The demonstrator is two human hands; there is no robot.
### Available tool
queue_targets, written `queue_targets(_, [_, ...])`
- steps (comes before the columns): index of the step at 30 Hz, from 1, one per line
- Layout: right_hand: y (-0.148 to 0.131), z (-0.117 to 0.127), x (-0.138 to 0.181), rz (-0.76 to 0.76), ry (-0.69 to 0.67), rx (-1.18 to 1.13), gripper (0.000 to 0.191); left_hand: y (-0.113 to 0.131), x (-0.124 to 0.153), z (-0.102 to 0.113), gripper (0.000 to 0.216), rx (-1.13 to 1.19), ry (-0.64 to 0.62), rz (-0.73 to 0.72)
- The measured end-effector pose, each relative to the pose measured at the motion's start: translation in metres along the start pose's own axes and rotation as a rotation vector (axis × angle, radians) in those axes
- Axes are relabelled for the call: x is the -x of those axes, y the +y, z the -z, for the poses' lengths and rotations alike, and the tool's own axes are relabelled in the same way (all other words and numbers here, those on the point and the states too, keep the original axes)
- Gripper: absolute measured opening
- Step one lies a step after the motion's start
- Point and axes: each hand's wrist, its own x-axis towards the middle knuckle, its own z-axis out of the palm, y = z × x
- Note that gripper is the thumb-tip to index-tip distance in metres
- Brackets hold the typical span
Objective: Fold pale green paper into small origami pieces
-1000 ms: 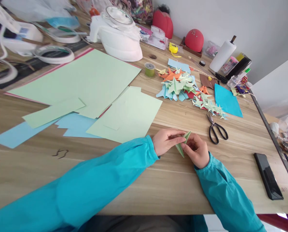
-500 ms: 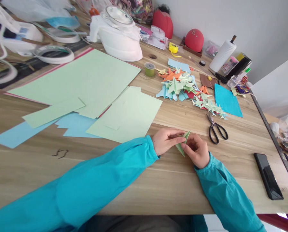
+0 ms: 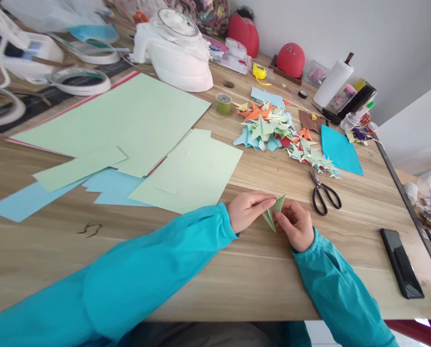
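Both my hands meet near the front middle of the wooden table (image 3: 208, 270), pinching a small folded green paper piece (image 3: 273, 214). My left hand (image 3: 247, 210) grips its left side with thumb and fingers pressed together. My right hand (image 3: 296, 225) holds its right side, fingers curled. Both arms wear teal sleeves. A pile of folded paper shapes (image 3: 278, 132) in green, blue, orange and red lies beyond the hands. Black scissors (image 3: 323, 193) rest just right of my right hand.
Large pale green sheets (image 3: 136, 120) and light blue paper (image 3: 107, 185) cover the left half. A teal sheet (image 3: 340, 150), a green thread spool (image 3: 224, 103), a white appliance (image 3: 177, 53), tape rolls (image 3: 81, 81) and red domes (image 3: 290, 60) stand behind. A black phone (image 3: 401, 262) lies at right.
The folded green piece has shifted slightly between my fingers, its lower point a little higher. My hands stay in the same spot.
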Motion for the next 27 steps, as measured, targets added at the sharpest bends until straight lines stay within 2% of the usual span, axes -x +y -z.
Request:
queue_targets(8, [-0.0039,0.001,-0.0014,-0.006,0.035,-0.001,0.026,0.0003,0.0016,-0.0007,0.03,-0.026,-0.036,-0.041])
queue_targets(23, [-0.0018,0.0011,-0.0019,0.044,0.034,0.078,0.028,0.0023,0.0036,-0.0028,0.038,0.053,-0.064,0.081])
queue_targets(27, [-0.0023,0.0008,-0.0021,0.055,0.036,0.106,0.029,0.0028,0.0023,-0.0026,0.037,0.073,-0.038,0.12])
